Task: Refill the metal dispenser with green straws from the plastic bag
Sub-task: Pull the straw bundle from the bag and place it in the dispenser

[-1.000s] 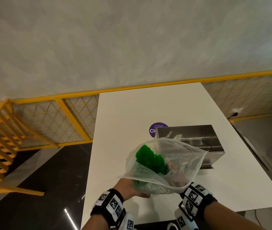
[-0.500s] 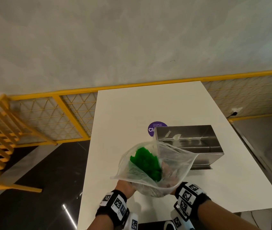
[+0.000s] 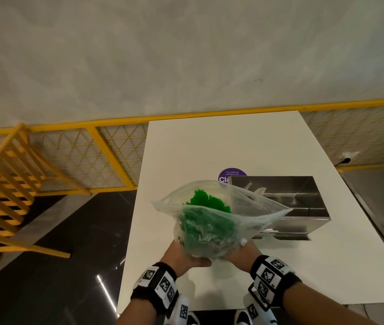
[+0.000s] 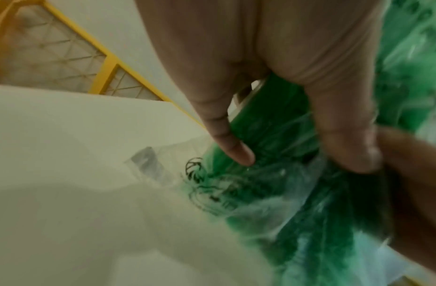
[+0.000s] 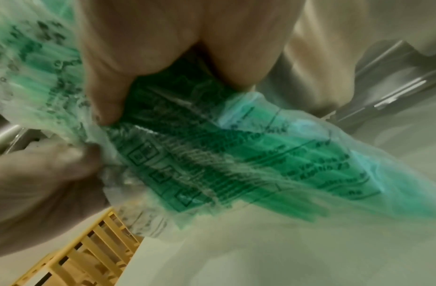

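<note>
A clear plastic bag [image 3: 252, 207] full of green straws [image 3: 206, 202] is held up above the near part of the white table [image 3: 221, 146], its mouth gaping open toward the far side. My left hand [image 3: 181, 255] grips the bag's bottom from the left, and my right hand [image 3: 240, 253] grips it from the right. In the left wrist view my fingers [image 4: 234, 143] curl around the bag [image 4: 273, 193]. In the right wrist view my fingers [image 5: 107, 92] clamp the printed bag [image 5: 236, 158]. The metal dispenser [image 3: 280, 200] stands open-topped just behind the bag.
A round purple sticker [image 3: 229, 175] lies on the table by the dispenser's far left corner. A yellow railing [image 3: 106, 146] runs behind and left of the table, with yellow stairs [image 3: 5, 195] at the left. Dark floor lies beyond the table's left edge.
The bag has tilted so its mouth points more away from me. My right hand has shifted left under the bag, closer to my left hand.
</note>
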